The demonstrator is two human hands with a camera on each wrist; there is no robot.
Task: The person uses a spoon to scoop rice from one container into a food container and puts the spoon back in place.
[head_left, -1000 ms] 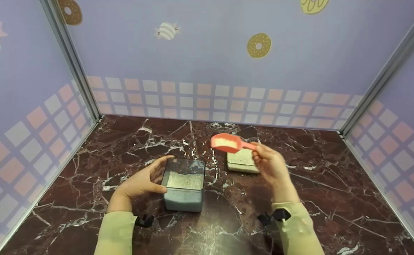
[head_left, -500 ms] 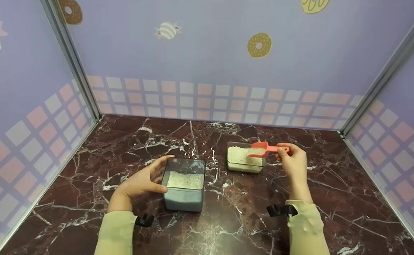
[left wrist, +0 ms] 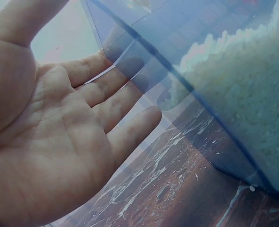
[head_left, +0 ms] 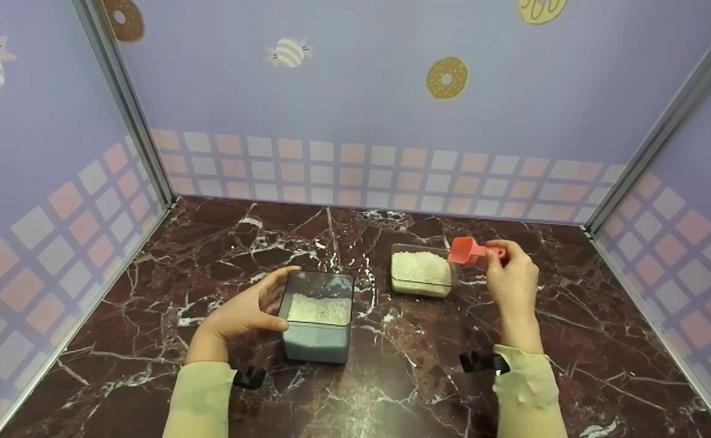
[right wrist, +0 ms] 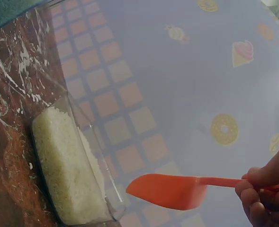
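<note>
Overhead, left hand (head_left: 242, 313) lies flat-fingered vs. the left wall of the grey box (head_left: 317, 317) of rice on the table (head_left: 574, 340); right hand (head_left: 510, 277) pinches a red scoop (head_left: 466, 250) just right of the clear tray (head_left: 422, 274). Left wrist: fingers spread on box wall. Right wrist: scoop above tray's near end.

The table (head_left: 544, 316) has a dark red-brown marble top with white veins. Two containers stand directly on it. A grey-blue box (head_left: 317, 316) stands near the front, a little left of the middle, with white grains inside. A clear box (head_left: 422, 272) stands farther back and to the right, well apart from the first, also filled with white grains.
</note>
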